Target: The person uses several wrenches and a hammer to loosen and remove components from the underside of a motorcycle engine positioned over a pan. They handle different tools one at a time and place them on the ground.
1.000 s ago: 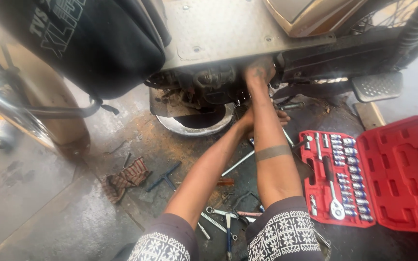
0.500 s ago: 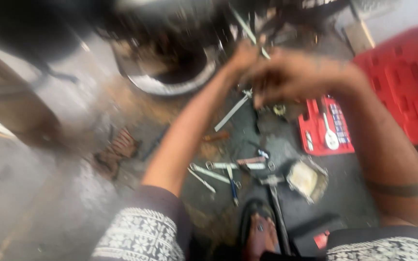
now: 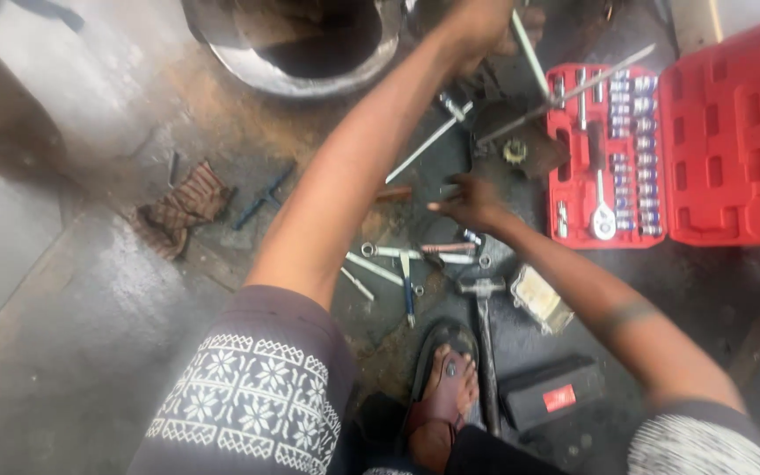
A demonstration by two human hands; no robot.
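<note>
A long thin metal rod [image 3: 528, 48] is gripped in the closed fingers of the left hand [image 3: 477, 19] at the top of the view, just left of the red socket set case [image 3: 732, 132], which lies open on the oily floor [image 3: 90, 290]. The right hand [image 3: 468, 204] is held with fingers spread and empty over the floor, left of the case and just above a cluster of loose wrenches [image 3: 406, 259]. Farther from the case, a hammer [image 3: 484, 330] is seen beside a sandalled foot [image 3: 446, 391], a metal basin [image 3: 310, 44] lies at the top, and a brown rag [image 3: 182, 207] sits well to the left.
</note>
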